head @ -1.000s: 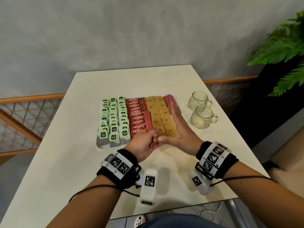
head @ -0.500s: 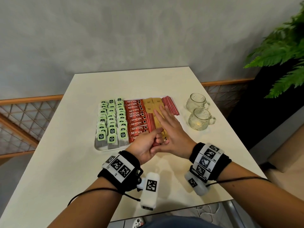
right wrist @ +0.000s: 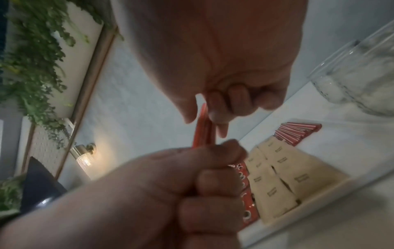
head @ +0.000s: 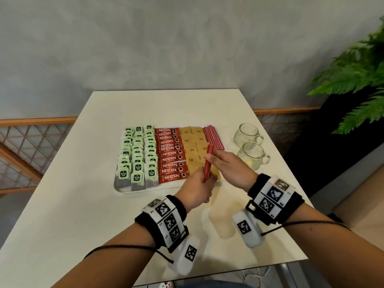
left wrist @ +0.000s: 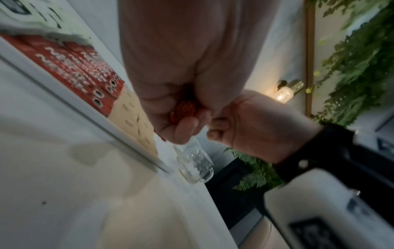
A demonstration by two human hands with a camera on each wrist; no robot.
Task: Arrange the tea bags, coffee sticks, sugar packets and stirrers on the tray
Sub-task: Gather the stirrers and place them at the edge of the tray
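A pale square counter [head: 62, 204] carries a white tray [head: 120, 189] near its middle and two clear glass mugs [head: 248, 134], one behind the other, just right of the tray.

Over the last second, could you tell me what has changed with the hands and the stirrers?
The right hand, earlier laid flat over the sugar packets, has curled and now pinches the upper end of the stirrer bundle. The bundle, earlier low in the left hand, now stands raised above the tray. The left hand still grips its lower end. Tea bags, coffee sticks and glass cups are unchanged.
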